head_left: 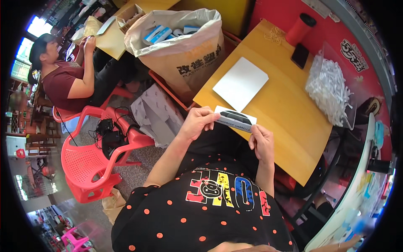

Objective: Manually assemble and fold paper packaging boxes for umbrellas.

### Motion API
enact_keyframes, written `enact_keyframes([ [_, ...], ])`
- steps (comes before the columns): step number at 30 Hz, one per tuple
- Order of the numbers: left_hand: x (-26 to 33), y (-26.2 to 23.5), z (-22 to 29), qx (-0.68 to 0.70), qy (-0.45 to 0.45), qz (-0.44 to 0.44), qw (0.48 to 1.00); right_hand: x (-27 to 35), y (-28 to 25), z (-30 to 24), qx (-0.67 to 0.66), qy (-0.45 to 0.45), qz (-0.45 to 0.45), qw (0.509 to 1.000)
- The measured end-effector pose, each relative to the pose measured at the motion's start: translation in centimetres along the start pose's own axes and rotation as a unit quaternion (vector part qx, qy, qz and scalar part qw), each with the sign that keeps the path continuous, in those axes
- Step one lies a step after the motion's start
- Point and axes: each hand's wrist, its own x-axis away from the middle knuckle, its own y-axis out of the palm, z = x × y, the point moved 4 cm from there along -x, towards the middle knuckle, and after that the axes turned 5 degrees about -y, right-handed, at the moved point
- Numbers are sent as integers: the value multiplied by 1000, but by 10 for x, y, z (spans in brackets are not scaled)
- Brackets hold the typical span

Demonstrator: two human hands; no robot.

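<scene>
A small narrow carton (235,119), grey and white with a dark curved picture on it, is held level in front of my body, over the table's near edge. My left hand (199,123) pinches its left end between thumb and fingers. At the other end, my right hand (262,143) grips the right corner with its fingers curled in. Just beyond the carton, a white stack of paper or card (240,83) lies flat on the yellow wooden table (285,130).
A big woven sack (180,63) of blue-and-white boxes stands beyond the table. On the table are a red cup (300,29), a black phone (300,56) and a bag of white strips (329,88). Red plastic chairs (86,161) stand left, where another person (65,82) sits.
</scene>
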Motion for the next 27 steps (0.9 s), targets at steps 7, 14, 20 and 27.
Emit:
enact_keyframes([
  [7,-15,-75,152,-22,309,237,921,-9,-35,-33,-69,-122,131,981],
  [14,-95,-121,209,-419,268,334,801,0,-19,-18,-42,-85,106,990],
  [20,-65,-73,145,-390,349,304,796,-2,-28,-23,99,-90,129,983],
  [27,-16,-21,30,-279,232,213,907,-50,31,-31,606,-332,-18,723],
])
